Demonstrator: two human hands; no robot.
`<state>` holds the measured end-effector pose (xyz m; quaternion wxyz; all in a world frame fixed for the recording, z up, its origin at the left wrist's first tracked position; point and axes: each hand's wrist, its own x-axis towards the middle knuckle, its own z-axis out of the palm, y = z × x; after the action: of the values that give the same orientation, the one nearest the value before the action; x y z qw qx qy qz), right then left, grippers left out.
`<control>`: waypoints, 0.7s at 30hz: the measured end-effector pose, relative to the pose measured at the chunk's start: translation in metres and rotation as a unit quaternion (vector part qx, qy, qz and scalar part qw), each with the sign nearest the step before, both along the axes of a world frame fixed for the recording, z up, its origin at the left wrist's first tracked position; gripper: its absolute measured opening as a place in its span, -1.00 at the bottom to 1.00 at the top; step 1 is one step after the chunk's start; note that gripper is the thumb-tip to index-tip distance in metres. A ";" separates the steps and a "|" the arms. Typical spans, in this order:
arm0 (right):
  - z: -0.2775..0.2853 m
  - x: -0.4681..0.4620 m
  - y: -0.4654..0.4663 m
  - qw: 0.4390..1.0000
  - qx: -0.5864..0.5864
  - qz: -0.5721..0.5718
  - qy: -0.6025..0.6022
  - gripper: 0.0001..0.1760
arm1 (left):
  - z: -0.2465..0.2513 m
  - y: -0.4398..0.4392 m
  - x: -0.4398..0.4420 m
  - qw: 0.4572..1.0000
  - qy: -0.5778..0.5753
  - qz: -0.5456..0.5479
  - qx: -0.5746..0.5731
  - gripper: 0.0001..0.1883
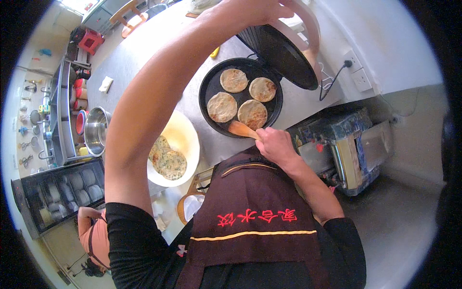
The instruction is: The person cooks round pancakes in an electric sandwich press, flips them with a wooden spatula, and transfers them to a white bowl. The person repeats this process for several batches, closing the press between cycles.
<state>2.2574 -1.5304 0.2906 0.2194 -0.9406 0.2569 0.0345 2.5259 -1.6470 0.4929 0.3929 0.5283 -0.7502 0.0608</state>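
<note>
A round black electric griddle (pixel 216 127) sits on the metal table before me, with several browned round flatbreads (pixel 222 107) in it. My right hand (pixel 276 146) grips a wooden spatula (pixel 242 129), its blade at the near edge of the closest flatbread. Reaching across the top, my left hand (pixel 269 12) is closed on the pale curved handle (pixel 314 32) of the raised black lid (pixel 288 57); its fingers are partly hidden. Left of the griddle, a white bowl (pixel 191 144) holds a few flatbreads with green flecks (pixel 171 165).
A black plug (pixel 347 64) with a cord is in the wall socket at right. Below it stands a worn metal appliance (pixel 346 151). A steel basin (pixel 97 132) and a crumpled white tissue (pixel 105 84) lie left. Another person (pixel 95 238) is at lower left.
</note>
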 end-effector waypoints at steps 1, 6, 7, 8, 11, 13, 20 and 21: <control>0.000 0.000 0.001 1.000 0.001 -0.005 0.000 -0.77 | -0.001 -0.001 0.002 1.000 0.010 0.007 0.027 -0.51; -0.006 -0.004 0.008 1.000 0.006 -0.016 0.010 -0.75 | 0.000 0.002 0.002 0.995 0.051 0.016 0.088 -0.52; -0.009 -0.004 0.011 1.000 -0.004 -0.015 0.011 -0.77 | 0.001 0.003 0.001 0.994 0.044 0.023 0.095 -0.53; -0.012 -0.004 0.014 1.000 -0.016 -0.012 0.009 -0.79 | 0.002 0.004 0.001 0.994 0.038 0.031 0.102 -0.53; -0.022 -0.006 0.020 1.000 -0.018 -0.016 0.015 -0.79 | 0.003 0.008 0.000 0.993 0.044 0.028 0.106 -0.56; -0.029 -0.005 0.022 0.999 -0.001 -0.025 0.028 -0.77 | 0.003 0.009 0.000 0.994 0.053 0.017 0.098 -0.58; -0.049 0.012 0.025 0.998 0.036 -0.044 0.014 -0.76 | 0.002 0.007 0.000 0.994 0.055 0.012 0.094 -0.65; -0.051 0.015 0.025 0.998 0.035 -0.043 0.018 -0.76 | 0.002 0.008 0.001 0.995 0.052 0.013 0.089 -0.65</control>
<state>2.2724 -1.5049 0.2399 0.2488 -0.9196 0.2998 0.0510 2.5264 -1.6393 0.4950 0.3816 0.5734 -0.7244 -0.0285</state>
